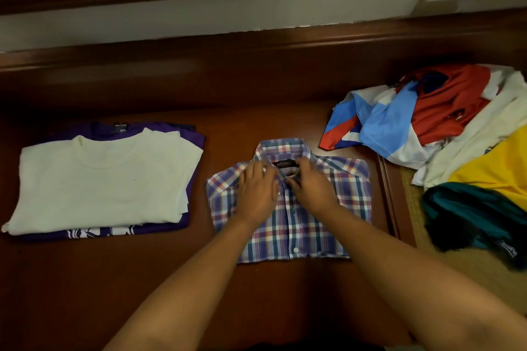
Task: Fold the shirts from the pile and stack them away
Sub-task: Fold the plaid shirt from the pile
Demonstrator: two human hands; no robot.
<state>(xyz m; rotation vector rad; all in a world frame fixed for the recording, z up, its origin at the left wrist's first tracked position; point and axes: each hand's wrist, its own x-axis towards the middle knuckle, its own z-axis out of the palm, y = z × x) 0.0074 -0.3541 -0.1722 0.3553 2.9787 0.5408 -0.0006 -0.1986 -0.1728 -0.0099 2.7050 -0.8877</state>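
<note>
Both sets of fingers are curled at the collar of the plaid button-up shirt [291, 202]: my right hand [309, 185] pinches the collar front by the top button, and my left hand [258, 189] grips the left collar wing, as far as I can tell. The shirt lies folded, front up, on the dark wooden surface [142, 279], between the stack and the pile. I judge this the tidying step, so I want the collar squared and its points flat before lifting. Afterwards I should carry it level onto the cream T-shirt [99, 179] topping the purple T-shirt [194, 139]. The unfolded pile [456, 122] waits at my right.
</note>
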